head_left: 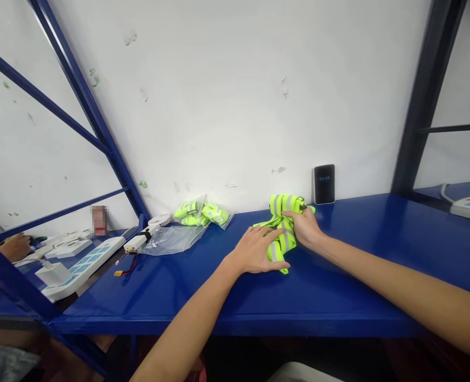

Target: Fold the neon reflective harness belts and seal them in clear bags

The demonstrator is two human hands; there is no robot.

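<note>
A neon yellow strap with grey reflective stripes (281,240) lies bunched on the blue shelf (338,286) near the wall. My left hand (254,251) rests flat on its lower part, fingers stretched out and pressing it down. My right hand (304,226) is closed around the upper folds of the same strap. Both forearms reach in from the bottom of the view.
More neon straps in clear bags (202,214) and an empty clear bag (171,240) lie to the left. A black device (324,183) leans on the wall. A white power strip (86,263), small fan (159,220) and wired connector (125,268) sit far left. Another person's hand (16,246) is there.
</note>
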